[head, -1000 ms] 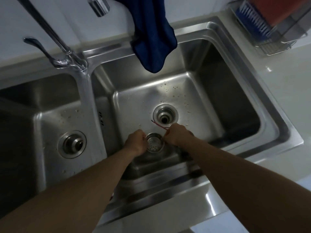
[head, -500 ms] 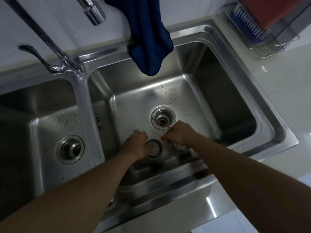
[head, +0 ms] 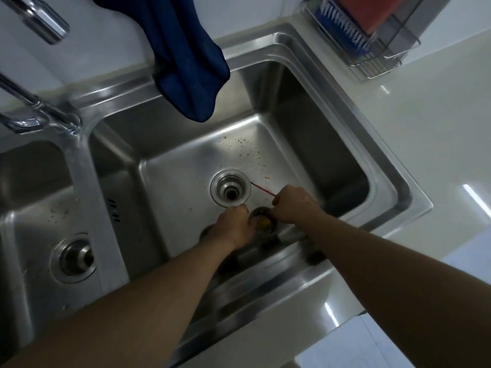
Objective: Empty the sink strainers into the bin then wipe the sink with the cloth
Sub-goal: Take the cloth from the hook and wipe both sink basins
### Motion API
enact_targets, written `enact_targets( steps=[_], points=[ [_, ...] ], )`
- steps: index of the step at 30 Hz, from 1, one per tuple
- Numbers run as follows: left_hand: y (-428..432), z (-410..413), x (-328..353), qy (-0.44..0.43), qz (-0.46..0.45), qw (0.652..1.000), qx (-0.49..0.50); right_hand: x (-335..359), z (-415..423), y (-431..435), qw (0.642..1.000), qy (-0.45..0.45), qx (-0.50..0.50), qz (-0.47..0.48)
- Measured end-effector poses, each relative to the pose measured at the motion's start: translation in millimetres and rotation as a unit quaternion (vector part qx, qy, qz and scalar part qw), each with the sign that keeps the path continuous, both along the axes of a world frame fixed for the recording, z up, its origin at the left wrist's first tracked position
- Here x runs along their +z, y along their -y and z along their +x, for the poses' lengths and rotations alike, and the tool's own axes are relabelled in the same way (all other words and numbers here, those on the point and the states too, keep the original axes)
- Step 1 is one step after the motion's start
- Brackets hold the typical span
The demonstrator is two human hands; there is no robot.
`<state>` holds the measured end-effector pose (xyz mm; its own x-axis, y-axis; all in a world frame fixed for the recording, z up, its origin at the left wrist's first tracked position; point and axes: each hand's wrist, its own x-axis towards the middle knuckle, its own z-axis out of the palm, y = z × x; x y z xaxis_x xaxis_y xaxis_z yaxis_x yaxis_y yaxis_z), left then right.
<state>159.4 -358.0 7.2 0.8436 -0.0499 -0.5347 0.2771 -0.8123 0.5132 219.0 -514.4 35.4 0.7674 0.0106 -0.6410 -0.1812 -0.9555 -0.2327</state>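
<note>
strainer point(head: 263, 224): partly behind left hand point(head: 233, 225), right hand point(head: 292, 205) | faucet point(head: 45, 25): cut off at top | cloth point(head: 186, 62): top cut off

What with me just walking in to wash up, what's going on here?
A person's left hand grips the strainer, out of its open drain, yellowish scraps inside; the right hand pinches a thin red stick. The blue cloth hangs unused over the back rim of the sink. The other strainer sits in place in the left basin.
</note>
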Motion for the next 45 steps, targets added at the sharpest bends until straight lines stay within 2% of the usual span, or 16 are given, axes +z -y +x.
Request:
enact_targets(
  steps=[7, 13, 20, 25, 29, 34, 40, 45],
  points=[
    [7, 3, -4, -0.023, 0.016, 0.999, 0.041, -11, -4, 0, 1.000, -0.029, 0.005, 0.006],
    [-1, 8, 13, -0.014, -0.038, 0.995, 0.096, -3, 0, 2, 0.999, -0.016, -0.022, 0.042],
    [-4, 22, 52, 0.078, -0.080, 0.985, 0.131, 44, -2, 18, 0.988, 0.041, -0.018, 0.145],
    [15, 32, 90, 0.128, -0.127, 0.968, 0.173, 88, -4, 46, 0.966, 0.116, -0.081, 0.216],
    [50, 42, 125, 0.153, -0.170, 0.960, 0.164, 118, -11, 79, 0.949, 0.194, -0.115, 0.221],
    [112, 44, 166, 0.185, -0.206, 0.955, 0.104, 144, -29, 143, 0.915, 0.281, -0.183, 0.224],
    [209, 37, 199, 0.182, -0.222, 0.957, 0.046, 162, -63, 223, 0.875, 0.348, -0.258, 0.214],
    [299, 26, 197, 0.158, -0.226, 0.961, 0.031, 159, -103, 294, 0.838, 0.370, -0.346, 0.204]
  ],
)
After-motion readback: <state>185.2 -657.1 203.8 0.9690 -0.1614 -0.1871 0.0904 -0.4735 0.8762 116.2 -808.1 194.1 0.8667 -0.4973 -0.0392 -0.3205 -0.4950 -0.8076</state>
